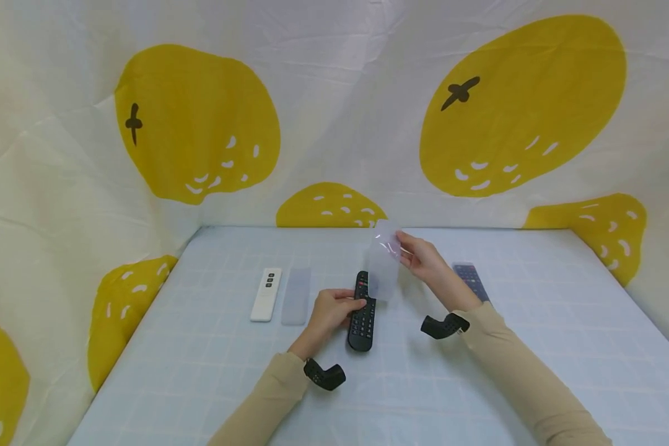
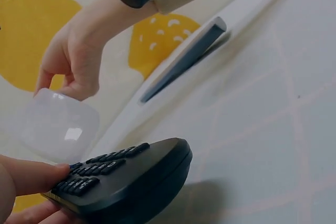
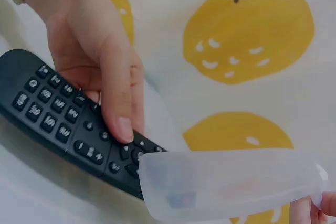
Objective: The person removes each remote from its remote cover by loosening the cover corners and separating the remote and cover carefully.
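Observation:
A black remote (image 1: 361, 328) is gripped by my left hand (image 1: 330, 311), thumb on its buttons and fingers beneath, as the left wrist view shows. My right hand (image 1: 420, 255) pinches the far end of a translucent sleeve (image 1: 384, 263) between thumb and fingers. In the right wrist view the sleeve (image 3: 226, 182) overlaps the upper end of the remote (image 3: 58, 114); whether the remote is inside its mouth I cannot tell. The left wrist view has the sleeve (image 2: 60, 124) just beyond my left thumb.
On the table (image 1: 201, 396), a white remote (image 1: 266, 295) lies left of my left hand, beside another translucent sleeve (image 1: 297, 296). A dark remote (image 1: 471, 280) lies behind my right forearm. A white curtain (image 1: 345, 93) with yellow shapes stands behind the table.

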Motion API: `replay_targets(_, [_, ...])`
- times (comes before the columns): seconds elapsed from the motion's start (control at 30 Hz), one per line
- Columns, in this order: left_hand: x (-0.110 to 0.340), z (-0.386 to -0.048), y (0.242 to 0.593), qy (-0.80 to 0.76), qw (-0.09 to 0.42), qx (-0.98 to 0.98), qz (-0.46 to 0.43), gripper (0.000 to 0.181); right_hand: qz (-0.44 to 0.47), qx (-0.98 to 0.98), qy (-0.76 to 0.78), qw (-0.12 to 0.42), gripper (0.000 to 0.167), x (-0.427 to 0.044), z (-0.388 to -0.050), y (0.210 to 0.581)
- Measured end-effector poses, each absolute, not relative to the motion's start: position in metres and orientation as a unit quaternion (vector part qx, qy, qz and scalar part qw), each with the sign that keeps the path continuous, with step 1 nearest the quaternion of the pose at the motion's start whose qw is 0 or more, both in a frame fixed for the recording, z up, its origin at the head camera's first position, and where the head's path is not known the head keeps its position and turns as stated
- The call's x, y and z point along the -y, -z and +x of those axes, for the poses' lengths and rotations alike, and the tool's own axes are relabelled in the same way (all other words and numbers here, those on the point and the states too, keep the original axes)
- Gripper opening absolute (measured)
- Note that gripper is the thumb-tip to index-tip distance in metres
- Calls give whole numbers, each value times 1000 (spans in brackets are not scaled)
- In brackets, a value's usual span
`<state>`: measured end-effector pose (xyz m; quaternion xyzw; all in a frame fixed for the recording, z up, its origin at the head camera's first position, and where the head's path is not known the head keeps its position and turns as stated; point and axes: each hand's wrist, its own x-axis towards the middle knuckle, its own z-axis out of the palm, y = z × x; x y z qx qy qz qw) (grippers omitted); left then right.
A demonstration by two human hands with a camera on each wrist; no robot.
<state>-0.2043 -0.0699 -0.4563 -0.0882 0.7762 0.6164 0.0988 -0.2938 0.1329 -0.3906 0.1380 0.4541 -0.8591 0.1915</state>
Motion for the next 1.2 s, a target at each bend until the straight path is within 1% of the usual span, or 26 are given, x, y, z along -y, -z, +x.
replay_targets(0.23, [73,-210,459,-626,81,-768,-109,40,140,-448,861,195,29,-139,-291,399])
replay_targets(0.3, [74,-212,458,-626,76,-768,-114,40,134,-456,857,196,28,-138,-288,402])
replay_targets(0.47, [75,-216,456,-636,68,-761,-107,38,116,-496,836,206,17,-137,-280,408])
replay_targets(0.57, [75,-219,455,-634,69,-763,-104,37,115,-503,830,211,13,-137,-277,411])
replay_targets(0.8, [77,-227,455,-610,58,-785,-92,33,111,-522,819,209,14,-136,-272,415])
replay_targets(0.9, [78,-230,455,-594,56,-797,-89,34,107,-535,812,209,12,-137,-272,418])
replay_targets(0.97, [78,-231,456,-583,58,-806,-85,35,109,-549,803,206,20,-137,-273,421])
replay_targets(1.1, [77,-234,456,-550,53,-831,-70,35,117,-596,771,191,45,-138,-277,427])
replay_targets(1.2, [75,-236,456,-515,39,-854,-63,33,117,-646,733,178,51,-140,-279,431])
